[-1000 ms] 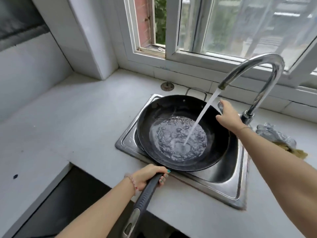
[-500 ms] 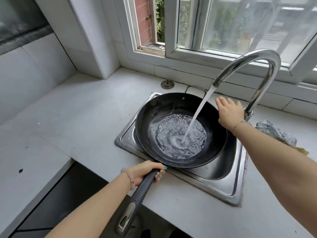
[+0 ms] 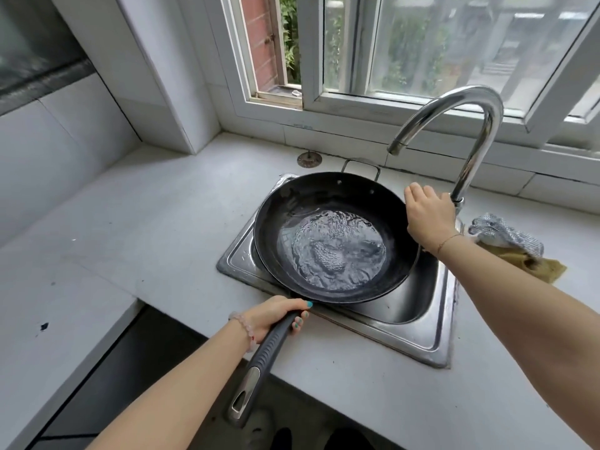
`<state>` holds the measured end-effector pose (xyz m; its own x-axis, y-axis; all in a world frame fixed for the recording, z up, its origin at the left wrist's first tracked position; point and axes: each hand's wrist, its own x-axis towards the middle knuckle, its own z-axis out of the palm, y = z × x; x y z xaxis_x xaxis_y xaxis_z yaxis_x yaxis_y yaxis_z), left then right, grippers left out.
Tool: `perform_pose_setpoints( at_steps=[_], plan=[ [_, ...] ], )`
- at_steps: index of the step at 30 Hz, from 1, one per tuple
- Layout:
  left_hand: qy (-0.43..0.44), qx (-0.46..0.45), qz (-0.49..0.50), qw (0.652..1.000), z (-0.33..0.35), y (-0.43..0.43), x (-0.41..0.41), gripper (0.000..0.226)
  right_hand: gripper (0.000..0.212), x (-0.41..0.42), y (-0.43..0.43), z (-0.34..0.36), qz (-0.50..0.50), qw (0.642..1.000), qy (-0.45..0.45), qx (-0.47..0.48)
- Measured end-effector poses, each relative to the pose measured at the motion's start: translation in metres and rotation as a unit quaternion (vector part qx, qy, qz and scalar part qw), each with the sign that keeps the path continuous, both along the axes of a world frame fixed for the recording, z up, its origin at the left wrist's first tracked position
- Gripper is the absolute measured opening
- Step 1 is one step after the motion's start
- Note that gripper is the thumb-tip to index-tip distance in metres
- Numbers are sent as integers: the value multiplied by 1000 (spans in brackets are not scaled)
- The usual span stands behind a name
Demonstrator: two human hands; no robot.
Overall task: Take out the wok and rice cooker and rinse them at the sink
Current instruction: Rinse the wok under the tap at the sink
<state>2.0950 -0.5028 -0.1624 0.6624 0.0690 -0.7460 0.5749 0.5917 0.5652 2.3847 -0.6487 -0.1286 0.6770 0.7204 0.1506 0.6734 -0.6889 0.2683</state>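
Observation:
A black wok (image 3: 324,193) sits tilted over the steel sink (image 3: 422,349) with a rippling pool of water in its bottom. My left hand (image 3: 276,315) grips its long dark handle (image 3: 259,362) at the counter's front edge. My right hand (image 3: 428,216) is at the base of the curved chrome faucet (image 3: 454,99), its fingers curled over the tap lever, which it hides. No water runs from the spout. No rice cooker is in view.
A silvery scouring cloth (image 3: 506,235) lies on a yellow-brown rag (image 3: 532,264) on the counter right of the faucet. A round metal disc (image 3: 310,158) lies on the white counter behind the sink. The window (image 3: 422,43) is close behind the faucet.
The stream of water from the spout has stopped. My right hand has stayed at the faucet base and turned over the lever. The wok has held its place.

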Motion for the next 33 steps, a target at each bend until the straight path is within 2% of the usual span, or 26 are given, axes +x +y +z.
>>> perform_pose_setpoints(
  at_steps=[2, 5, 7, 10, 13, 16, 19, 23, 28, 33],
  plan=[
    [-7, 7, -1, 1000, -1, -1, -1, 15, 43, -2, -1, -1, -3, 1000, 9, 5],
    [-9, 13, -5, 1000, -1, -1, -2, 16, 63, -5, -4, 1, -23, 999, 28, -19],
    [-8, 18, -5, 1000, -3, -1, -2, 17, 68, -7, -6, 2, -28, 999, 29, -28],
    [-9, 30, -6, 999, -4, -1, -1, 18, 65, -8, -6, 5, -47, 998, 42, -8],
    [-8, 45, -7, 999, -5, -1, -2, 20, 56, -21, -4, 5, -35, 992, 97, 69],
    [-14, 38, -7, 999, -5, -2, -3, 21, 57, -49, 3, 0, -46, 959, 203, 191],
    [-17, 33, -17, 999, -3, -2, -3, 21, 58, -85, 11, -7, -50, 928, 286, 234],
    [-19, 1, -18, 1000, -5, -1, -3, 19, 58, -126, 16, -14, -21, 918, 317, 237],
    [-21, -55, -26, 998, -6, 1, -10, 21, 51, -173, 16, -15, -71, 892, 334, 298],
    [-42, -41, -31, 998, -9, 0, -24, 20, 33, -223, 26, -22, -154, 803, 340, 465]
  ],
)
